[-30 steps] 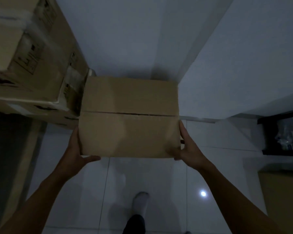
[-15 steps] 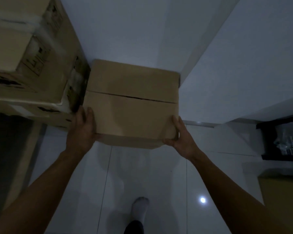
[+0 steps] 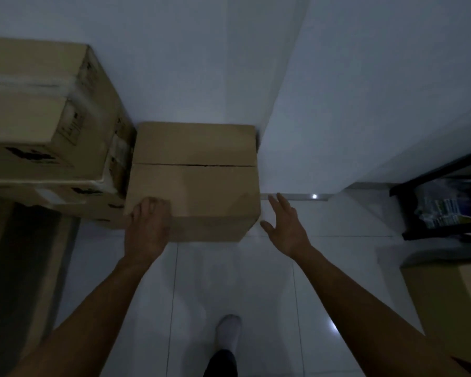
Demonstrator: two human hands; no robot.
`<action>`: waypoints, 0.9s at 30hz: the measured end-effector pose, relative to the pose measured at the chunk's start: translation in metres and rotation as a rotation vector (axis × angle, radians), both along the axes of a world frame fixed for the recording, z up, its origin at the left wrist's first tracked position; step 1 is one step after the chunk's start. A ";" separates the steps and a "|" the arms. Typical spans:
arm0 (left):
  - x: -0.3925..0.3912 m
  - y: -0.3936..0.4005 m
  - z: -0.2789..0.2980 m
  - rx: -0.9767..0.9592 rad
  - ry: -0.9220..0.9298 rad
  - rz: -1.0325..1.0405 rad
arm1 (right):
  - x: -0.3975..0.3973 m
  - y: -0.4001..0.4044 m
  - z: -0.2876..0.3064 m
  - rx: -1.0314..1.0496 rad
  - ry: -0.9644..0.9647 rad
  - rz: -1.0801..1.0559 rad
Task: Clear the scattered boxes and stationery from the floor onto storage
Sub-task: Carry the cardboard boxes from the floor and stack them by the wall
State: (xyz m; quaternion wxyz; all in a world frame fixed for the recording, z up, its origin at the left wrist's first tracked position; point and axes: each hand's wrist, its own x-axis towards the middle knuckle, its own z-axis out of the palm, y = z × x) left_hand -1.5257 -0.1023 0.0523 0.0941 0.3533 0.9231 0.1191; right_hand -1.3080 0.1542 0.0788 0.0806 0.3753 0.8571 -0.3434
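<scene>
Box (image 3: 193,183) on floor beside stack (image 3: 52,137) | left hand (image 3: 147,227) rests flat on it | right hand (image 3: 286,227) released, apart

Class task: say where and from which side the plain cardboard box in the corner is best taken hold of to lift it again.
Probably by its two bottom front corners, from the near side. The cardboard box sits between the stacked boxes and the wall, so only its front and top are free.
</scene>
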 end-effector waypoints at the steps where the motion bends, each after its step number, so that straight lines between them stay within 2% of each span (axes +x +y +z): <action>1: 0.012 -0.002 0.010 -0.011 -0.061 0.020 | 0.015 0.000 0.008 -0.006 -0.003 -0.018; 4: 0.057 -0.006 0.045 -0.024 -0.218 0.071 | 0.070 -0.006 0.034 -0.031 -0.009 -0.097; 11: 0.158 -0.007 0.133 -0.018 -0.332 0.001 | 0.227 -0.032 0.109 -0.007 0.044 -0.291; 19: 0.289 0.025 0.271 0.204 -0.153 -0.270 | 0.413 -0.068 0.225 0.058 0.280 -0.508; 23: 0.376 0.051 0.306 0.304 -0.155 -0.373 | 0.498 -0.087 0.267 0.088 0.428 -0.669; 27: 0.454 0.080 0.321 0.349 -0.203 -0.484 | 0.566 -0.092 0.294 0.091 0.516 -0.741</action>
